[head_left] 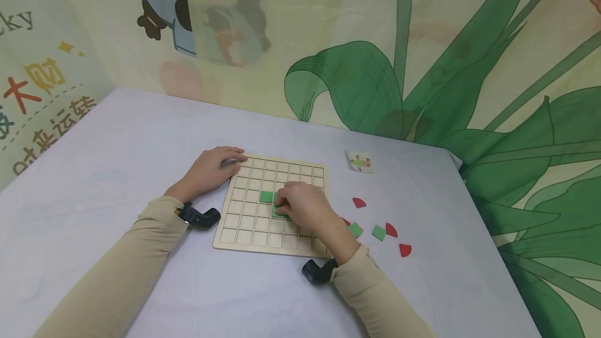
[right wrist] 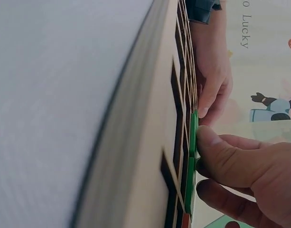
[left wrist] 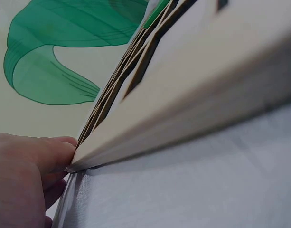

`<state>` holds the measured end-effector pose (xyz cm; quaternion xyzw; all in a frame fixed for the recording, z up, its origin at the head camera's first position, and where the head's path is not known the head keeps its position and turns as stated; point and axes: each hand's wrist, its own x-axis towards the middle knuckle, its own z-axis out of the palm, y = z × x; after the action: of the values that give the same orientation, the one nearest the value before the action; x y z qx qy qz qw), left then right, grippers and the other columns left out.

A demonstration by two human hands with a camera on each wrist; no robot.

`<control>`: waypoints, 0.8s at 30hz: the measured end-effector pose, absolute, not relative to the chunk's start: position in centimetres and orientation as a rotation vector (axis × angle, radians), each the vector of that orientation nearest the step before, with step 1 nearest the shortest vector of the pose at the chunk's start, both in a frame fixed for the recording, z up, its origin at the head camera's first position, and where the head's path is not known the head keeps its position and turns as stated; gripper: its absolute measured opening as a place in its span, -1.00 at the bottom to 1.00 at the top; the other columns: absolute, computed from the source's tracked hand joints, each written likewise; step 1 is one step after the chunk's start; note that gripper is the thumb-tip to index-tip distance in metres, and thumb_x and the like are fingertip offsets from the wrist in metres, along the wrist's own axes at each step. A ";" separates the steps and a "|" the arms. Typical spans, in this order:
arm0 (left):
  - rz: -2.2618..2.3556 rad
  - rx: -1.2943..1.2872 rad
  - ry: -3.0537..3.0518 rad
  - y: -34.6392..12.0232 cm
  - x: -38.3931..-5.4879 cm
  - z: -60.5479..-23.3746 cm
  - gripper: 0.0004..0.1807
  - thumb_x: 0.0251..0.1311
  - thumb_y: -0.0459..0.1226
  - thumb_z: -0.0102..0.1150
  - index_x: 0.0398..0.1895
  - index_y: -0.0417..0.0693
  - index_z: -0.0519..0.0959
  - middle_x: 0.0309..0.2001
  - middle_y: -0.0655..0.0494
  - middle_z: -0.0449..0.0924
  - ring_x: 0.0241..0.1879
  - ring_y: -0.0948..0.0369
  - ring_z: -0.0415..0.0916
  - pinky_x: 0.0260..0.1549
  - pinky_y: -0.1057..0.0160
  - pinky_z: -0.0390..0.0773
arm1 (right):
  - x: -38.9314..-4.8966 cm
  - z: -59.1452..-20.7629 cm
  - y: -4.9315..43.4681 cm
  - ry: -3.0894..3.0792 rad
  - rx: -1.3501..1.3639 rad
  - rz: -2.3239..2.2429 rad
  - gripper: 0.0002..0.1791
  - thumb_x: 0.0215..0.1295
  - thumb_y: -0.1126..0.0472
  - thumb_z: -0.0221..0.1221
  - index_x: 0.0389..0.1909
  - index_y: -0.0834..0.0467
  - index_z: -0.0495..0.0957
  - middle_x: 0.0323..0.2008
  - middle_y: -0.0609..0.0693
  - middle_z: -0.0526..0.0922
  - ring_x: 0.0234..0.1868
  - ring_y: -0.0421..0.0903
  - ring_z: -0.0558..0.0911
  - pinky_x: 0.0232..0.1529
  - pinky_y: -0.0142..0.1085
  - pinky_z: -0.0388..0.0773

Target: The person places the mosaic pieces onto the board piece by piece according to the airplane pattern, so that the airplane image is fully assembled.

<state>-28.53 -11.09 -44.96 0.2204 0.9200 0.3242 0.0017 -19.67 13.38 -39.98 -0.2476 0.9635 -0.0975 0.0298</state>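
Observation:
A light wooden grid board [head_left: 239, 221] lies on the white table, with several green square tiles [head_left: 266, 196] in its middle cells. Over those tiles my right hand [head_left: 305, 205] bends its fingers, holding a green square tile [right wrist: 192, 135] by thumb and fingertips at the board's surface. Part of the tile group is hidden under that hand. At the board's far left corner rests my left hand [head_left: 211, 168], its thumb and fingertips touching the edge. The left wrist view shows this hand [left wrist: 22, 175] against the corner of the board.
To the board's right lie red quarter-round pieces [head_left: 359, 202] and loose green square tiles [head_left: 379, 232]; my right forearm partly covers some. A small pattern card [head_left: 360, 161] lies farther back. Black wrist devices [head_left: 199, 216] sit close to the board. A printed curtain [head_left: 263, 82] hangs behind the table.

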 end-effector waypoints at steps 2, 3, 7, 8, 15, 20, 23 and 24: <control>1.021 0.693 2.887 -11.1 -28.5 -44.9 -0.66 0.31 -0.21 0.02 0.12 -0.04 0.55 0.29 -0.02 0.41 0.35 -0.07 0.23 0.35 -0.14 0.15 | -19.6 -40.0 13.3 2.979 -0.776 -0.285 -0.92 0.10 0.03 0.33 -0.47 -0.08 0.65 -0.44 -0.26 0.57 -0.41 -0.30 0.58 -0.44 -0.47 0.48; 1.023 0.692 2.886 -11.2 -28.5 -44.9 -0.66 0.31 -0.21 0.02 0.12 -0.04 0.55 0.29 -0.03 0.41 0.35 -0.07 0.23 0.35 -0.14 0.15 | -19.6 -39.9 13.3 2.978 -0.779 -0.281 -0.92 0.10 0.04 0.33 -0.47 -0.08 0.66 -0.44 -0.26 0.57 -0.41 -0.30 0.58 -0.44 -0.46 0.49; 1.018 0.697 2.886 -11.3 -28.5 -45.0 -0.65 0.32 -0.21 0.02 0.12 -0.05 0.54 0.29 -0.03 0.41 0.36 -0.06 0.22 0.36 -0.14 0.12 | -19.8 -39.3 13.9 2.917 -0.750 -0.291 -0.89 0.11 0.04 0.33 -0.33 -0.07 0.70 -0.39 -0.25 0.61 -0.35 -0.28 0.60 -0.37 -0.42 0.53; 1.016 0.698 2.885 -11.3 -28.5 -45.1 -0.65 0.33 -0.21 0.01 0.13 -0.05 0.54 0.30 -0.03 0.40 0.36 -0.07 0.22 0.36 -0.15 0.11 | -20.0 -39.0 14.3 2.889 -0.717 -0.305 -0.85 0.11 0.04 0.33 -0.28 -0.07 0.70 -0.37 -0.25 0.62 -0.33 -0.28 0.59 -0.34 -0.41 0.54; 1.023 0.697 2.874 -11.1 -28.4 -45.0 -0.65 0.32 -0.21 0.01 0.13 -0.05 0.54 0.30 -0.02 0.40 0.37 -0.06 0.21 0.37 -0.15 0.09 | -20.4 -36.0 20.9 2.629 -0.164 -0.228 -0.63 -0.02 0.00 0.43 -0.17 -0.02 0.59 -0.34 -0.09 0.59 -0.32 -0.12 0.53 -0.36 -0.28 0.52; 1.013 0.712 2.878 -11.2 -28.6 -45.1 -0.65 0.32 -0.21 0.01 0.13 -0.04 0.55 0.30 -0.02 0.40 0.36 -0.06 0.22 0.36 -0.14 0.11 | -20.1 -35.9 23.7 2.506 0.071 -0.114 -0.60 -0.12 0.04 0.48 -0.27 0.03 0.55 -0.34 -0.02 0.57 -0.26 -0.05 0.51 -0.36 -0.24 0.53; 1.016 0.711 2.883 -11.2 -28.6 -45.2 -0.65 0.32 -0.21 0.01 0.12 -0.04 0.55 0.29 -0.03 0.41 0.36 -0.06 0.22 0.36 -0.15 0.11 | -20.1 -36.1 23.8 2.494 0.100 -0.096 -0.67 -0.10 0.10 0.47 -0.34 0.06 0.55 -0.38 -0.02 0.57 -0.28 -0.04 0.51 -0.37 -0.26 0.53; 1.016 0.711 2.885 -11.2 -28.6 -45.2 -0.65 0.32 -0.21 0.01 0.12 -0.05 0.54 0.29 -0.03 0.41 0.36 -0.06 0.22 0.36 -0.15 0.11 | -20.1 -36.2 23.7 2.491 0.101 -0.087 -0.68 -0.09 0.12 0.47 -0.36 0.06 0.55 -0.39 -0.02 0.58 -0.29 -0.04 0.52 -0.37 -0.27 0.53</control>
<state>-28.63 -11.19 -45.22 0.2264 0.9187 0.3236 0.0006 -20.12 23.74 -36.16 0.0385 0.9468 -0.0332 0.3179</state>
